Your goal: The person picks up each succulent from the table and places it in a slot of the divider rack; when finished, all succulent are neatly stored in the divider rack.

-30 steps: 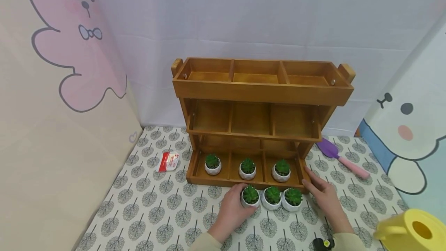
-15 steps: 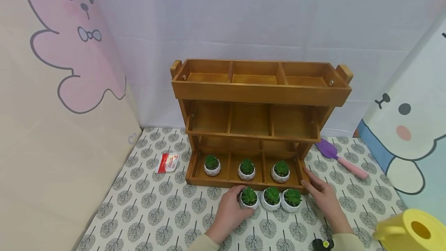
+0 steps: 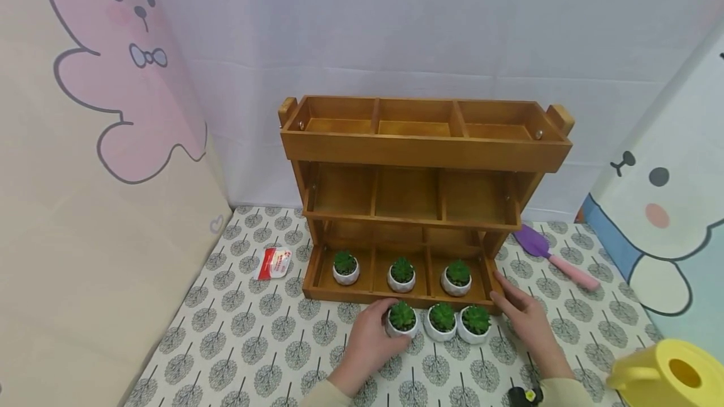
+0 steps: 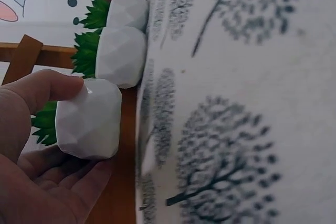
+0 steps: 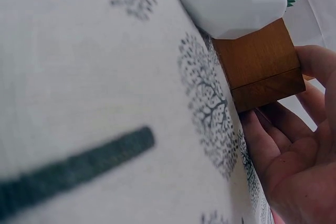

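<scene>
Left hand (image 3: 370,339) pinches white faceted succulent pot (image 4: 89,120), slim gap to matching pot (image 3: 440,333); right hand (image 3: 532,328) grips brown wooden shelf corner (image 5: 257,59).

The left hand (image 3: 371,336) pinches, the right hand (image 3: 527,320) grips, both hands well apart.

White pots (image 4: 93,121), green succulents (image 3: 402,316), seemingly dark soil (image 3: 402,279)

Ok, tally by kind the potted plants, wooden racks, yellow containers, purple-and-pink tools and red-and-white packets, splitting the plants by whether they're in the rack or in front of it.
Plants in the rack: 3
Plants in front of the rack: 3
Wooden rack: 1
Yellow container: 1
Purple-and-pink tool: 1
Red-and-white packet: 1
Total: 10
</scene>
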### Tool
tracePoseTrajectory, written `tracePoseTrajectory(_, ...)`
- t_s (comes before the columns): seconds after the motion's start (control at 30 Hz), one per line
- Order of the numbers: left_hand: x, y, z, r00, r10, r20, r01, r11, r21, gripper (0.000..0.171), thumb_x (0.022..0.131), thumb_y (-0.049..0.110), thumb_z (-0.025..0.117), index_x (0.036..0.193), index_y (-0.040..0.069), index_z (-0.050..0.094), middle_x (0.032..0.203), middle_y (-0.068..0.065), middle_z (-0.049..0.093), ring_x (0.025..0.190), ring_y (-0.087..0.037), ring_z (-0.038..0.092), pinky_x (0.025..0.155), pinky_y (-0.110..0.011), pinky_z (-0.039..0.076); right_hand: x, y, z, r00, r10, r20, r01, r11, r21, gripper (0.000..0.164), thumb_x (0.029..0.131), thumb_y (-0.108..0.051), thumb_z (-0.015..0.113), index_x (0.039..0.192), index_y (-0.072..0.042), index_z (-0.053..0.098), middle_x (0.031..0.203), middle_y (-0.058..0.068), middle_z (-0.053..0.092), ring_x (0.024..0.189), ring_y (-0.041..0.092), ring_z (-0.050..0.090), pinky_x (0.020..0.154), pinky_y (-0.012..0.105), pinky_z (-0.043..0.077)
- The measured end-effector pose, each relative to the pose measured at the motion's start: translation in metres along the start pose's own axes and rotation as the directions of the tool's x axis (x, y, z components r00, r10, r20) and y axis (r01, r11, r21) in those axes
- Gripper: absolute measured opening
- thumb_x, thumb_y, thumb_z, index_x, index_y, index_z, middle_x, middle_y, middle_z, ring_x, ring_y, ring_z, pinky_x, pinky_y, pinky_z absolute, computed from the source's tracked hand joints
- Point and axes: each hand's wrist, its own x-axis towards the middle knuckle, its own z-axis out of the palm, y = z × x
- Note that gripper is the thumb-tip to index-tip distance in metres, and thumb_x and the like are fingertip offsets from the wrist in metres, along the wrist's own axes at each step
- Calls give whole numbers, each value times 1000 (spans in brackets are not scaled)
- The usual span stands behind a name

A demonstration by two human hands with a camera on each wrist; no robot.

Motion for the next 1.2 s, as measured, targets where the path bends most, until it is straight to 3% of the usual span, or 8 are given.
tracePoseTrajectory(0.13,1,9,-9,1000,1,7,-1,1000,-7,62,72,21,91,129,8,70,120,-1,71,107,-21,66,93,-43,55,-1,0,-1,1000,5,4,-5,1000,-1,67,107,-45,58,164,-21,34,167,10,30,152,44,27,118,62,27)
tracePoseTrajectory(0.37,8,28,-23,997,71,15,-71,997,32,68,74,23,90,136,7,67,127,-8,69,109,-26,66,92,-46,55,1,0,-2,1000,-10,13,10,1000,20,66,107,-44,58,164,-20,34,167,9,30,152,43,27,119,59,28)
tracePoseTrajectory(0.73,28,68,-41,989,128,71,-129,992,-1,67,79,26,87,141,14,65,136,-1,65,113,-18,64,91,-36,55,1,2,-1,1000,-11,9,10,1000,28,67,107,-45,59,164,-20,35,166,9,32,151,42,29,118,59,30)
tracePoseTrajectory(0.93,45,98,-49,974,208,92,-208,978,-6,63,82,27,87,141,15,65,136,3,65,113,-14,64,90,-30,55,1,3,-1,1000,-6,6,6,1000,22,66,107,-44,59,164,-20,35,166,13,32,151,45,29,118,60,30)
tracePoseTrajectory(1.2,68,135,-51,954,285,96,-288,957,20,62,84,29,86,141,15,65,135,4,65,118,-14,62,97,-33,53,1,3,-1,1000,-21,-16,22,1000,19,65,107,-44,59,163,-19,37,165,12,34,150,45,31,118,59,31)
